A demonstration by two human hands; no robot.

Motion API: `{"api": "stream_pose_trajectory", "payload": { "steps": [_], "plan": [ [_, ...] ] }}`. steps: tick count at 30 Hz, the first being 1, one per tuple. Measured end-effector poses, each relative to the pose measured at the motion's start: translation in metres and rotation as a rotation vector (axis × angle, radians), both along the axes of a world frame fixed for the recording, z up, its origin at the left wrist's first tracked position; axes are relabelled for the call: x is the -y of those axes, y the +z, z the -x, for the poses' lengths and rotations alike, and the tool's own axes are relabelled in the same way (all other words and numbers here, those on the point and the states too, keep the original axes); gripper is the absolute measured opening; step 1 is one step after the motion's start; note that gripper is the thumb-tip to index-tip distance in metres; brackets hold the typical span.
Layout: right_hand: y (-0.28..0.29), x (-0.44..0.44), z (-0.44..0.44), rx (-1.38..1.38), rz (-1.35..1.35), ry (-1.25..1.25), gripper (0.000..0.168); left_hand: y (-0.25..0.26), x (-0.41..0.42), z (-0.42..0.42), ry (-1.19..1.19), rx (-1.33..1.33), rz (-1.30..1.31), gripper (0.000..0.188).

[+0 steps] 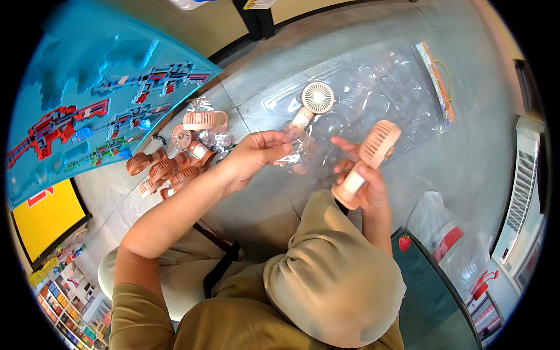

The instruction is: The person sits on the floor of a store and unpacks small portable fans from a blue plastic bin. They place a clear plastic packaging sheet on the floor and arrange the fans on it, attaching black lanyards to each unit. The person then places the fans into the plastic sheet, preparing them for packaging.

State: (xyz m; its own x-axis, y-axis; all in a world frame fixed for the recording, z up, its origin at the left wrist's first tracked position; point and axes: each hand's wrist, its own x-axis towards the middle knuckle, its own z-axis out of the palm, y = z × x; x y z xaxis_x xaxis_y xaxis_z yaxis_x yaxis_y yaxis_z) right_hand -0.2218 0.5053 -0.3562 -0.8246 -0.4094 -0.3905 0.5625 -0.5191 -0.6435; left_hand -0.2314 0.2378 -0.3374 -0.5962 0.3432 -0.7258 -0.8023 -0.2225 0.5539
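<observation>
My left hand point(258, 154) pinches a small clear plastic bag point(302, 159) with small pinkish pieces in it between thumb and fingers. In my right hand point(372, 186) is a pink handheld fan point(379, 142), tilted, its round grille head up and its flared base down. The index finger of that hand points away from the handle. Beyond the bag, a second pink fan point(318, 97) lies on a large clear plastic package point(372, 94) with a printed header card point(435, 83) at its far right end. Its handle is partly behind the small bag.
Several pink and brownish fans point(164, 169) lie in a group on the grey tiled floor point(245, 214) at left. A big blue printed box point(100, 87) stands beside them. To the right are a dark green bin or bag point(428, 288) and a clear plastic bag point(446, 236).
</observation>
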Motion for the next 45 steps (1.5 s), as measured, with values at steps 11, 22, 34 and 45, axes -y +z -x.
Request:
{"api": "stream_pose_trajectory", "payload": {
  "steps": [11,22,34,45],
  "plan": [
    [-0.011,-0.007,0.003,0.046,-0.298,-0.037,0.048,-0.046,-0.059,0.011,0.06,-0.147,0.265,0.033],
    [-0.034,-0.014,0.018,-1.006,-1.355,0.313,0.052,-0.068,-0.091,0.035,0.126,0.111,0.056,0.042],
    [-0.044,-0.026,0.028,-0.882,-1.298,0.491,0.05,-0.081,-0.083,0.047,-0.294,-0.878,0.763,0.024],
    [-0.057,-0.033,0.047,-0.819,-1.222,0.62,0.053,-0.087,-0.063,0.067,-1.017,-1.762,1.022,0.049]
  ]
}}
